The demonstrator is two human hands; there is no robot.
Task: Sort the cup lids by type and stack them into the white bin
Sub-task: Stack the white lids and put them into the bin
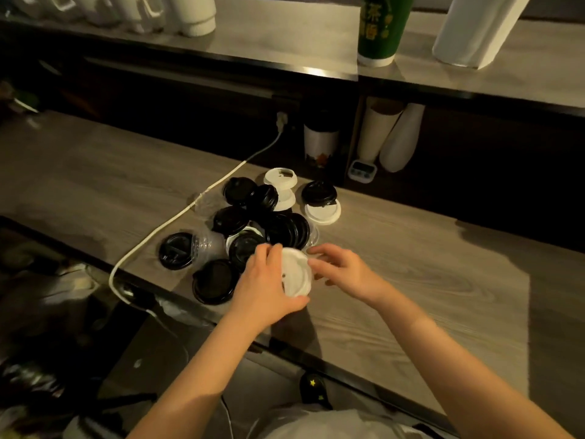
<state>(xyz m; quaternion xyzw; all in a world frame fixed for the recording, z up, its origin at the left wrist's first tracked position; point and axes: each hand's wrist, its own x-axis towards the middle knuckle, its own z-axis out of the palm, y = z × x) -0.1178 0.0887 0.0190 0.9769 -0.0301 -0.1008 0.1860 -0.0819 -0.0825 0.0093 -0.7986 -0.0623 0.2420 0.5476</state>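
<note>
Over the counter (411, 264), left hand (266, 280) grips white lid (296, 274); right hand (345, 270) touches it.

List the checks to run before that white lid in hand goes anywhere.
1. Left hand grips the held white lid: ok.
2. Right hand empty: cannot tell; its fingers reach the lid's edge.
3. White bin in view: not ok, none visible.
4. Pile sorted: not ok; black lids, white lids and clear lids lie mixed on the counter.
5. Cable away from the held lid: ok.
</note>
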